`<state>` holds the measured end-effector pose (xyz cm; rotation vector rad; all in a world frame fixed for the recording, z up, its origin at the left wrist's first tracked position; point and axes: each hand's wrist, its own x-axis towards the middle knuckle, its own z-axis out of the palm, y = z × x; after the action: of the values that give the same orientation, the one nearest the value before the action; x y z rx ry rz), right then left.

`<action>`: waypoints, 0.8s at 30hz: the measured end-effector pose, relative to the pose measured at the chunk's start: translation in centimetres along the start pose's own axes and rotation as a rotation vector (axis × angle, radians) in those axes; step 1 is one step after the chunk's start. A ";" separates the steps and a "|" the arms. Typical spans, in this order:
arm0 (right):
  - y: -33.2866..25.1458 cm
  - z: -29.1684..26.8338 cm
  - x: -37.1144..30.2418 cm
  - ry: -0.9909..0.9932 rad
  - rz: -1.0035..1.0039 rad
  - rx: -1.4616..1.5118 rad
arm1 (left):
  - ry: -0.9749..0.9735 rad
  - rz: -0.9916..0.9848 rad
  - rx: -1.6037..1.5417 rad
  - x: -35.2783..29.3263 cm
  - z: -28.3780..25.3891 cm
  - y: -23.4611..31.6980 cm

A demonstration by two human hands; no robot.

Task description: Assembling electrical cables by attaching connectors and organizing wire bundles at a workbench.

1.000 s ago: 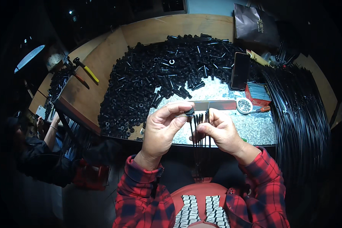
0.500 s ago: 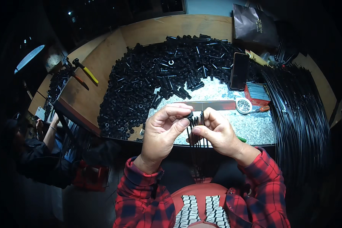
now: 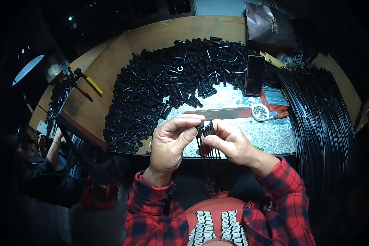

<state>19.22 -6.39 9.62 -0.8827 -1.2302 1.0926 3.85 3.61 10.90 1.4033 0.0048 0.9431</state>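
Above the bench's near edge, both hands are raised close together. Between thumb and fingertips, my left hand (image 3: 171,141) pinches a small round black part (image 3: 200,126). My right hand (image 3: 231,141) is closed round a bundle of thin black rods (image 3: 212,153), whose upper ends stick up between the two hands and whose lower ends hang below the bench edge. The black part sits right at the top of the leftmost rods; whether it is joined to one, I cannot tell. Behind the fingertips lies a flat metal bar (image 3: 221,112) on the speckled bench top (image 3: 229,98).
A big heap of black tubular parts (image 3: 172,78) fills the bench's left and back. To the right stand a phone (image 3: 254,76), a red box (image 3: 274,100), a white round dish (image 3: 260,112), a screwdriver (image 3: 279,116) and many long black rods (image 3: 320,115). Pliers (image 3: 89,82) rest on the left partition.
My hands keep their grips and appear slightly further left in the picture. The whole scene has shifted a little leftward as well.
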 end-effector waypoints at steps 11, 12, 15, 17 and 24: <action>-0.7 -0.4 0.5 -0.176 0.067 0.121 | -0.146 -0.006 -0.099 -0.1 -1.0 0.1; -0.8 -0.4 0.5 -0.205 0.084 0.126 | -0.146 -0.015 -0.100 -0.1 -1.0 0.3; -0.8 -1.0 0.8 -0.267 0.121 0.113 | -0.186 -0.046 -0.125 -0.2 -1.1 0.2; -0.3 -1.6 1.0 -0.298 0.142 0.095 | -0.125 -0.045 -0.120 0.1 0.2 0.5; 0.9 -2.0 2.1 -0.492 0.167 0.152 | -0.282 -0.092 -0.170 0.7 -1.1 0.3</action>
<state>21.03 -4.07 9.06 -0.6247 -1.4653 1.5792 3.60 4.90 11.26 1.3545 -0.2162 0.6487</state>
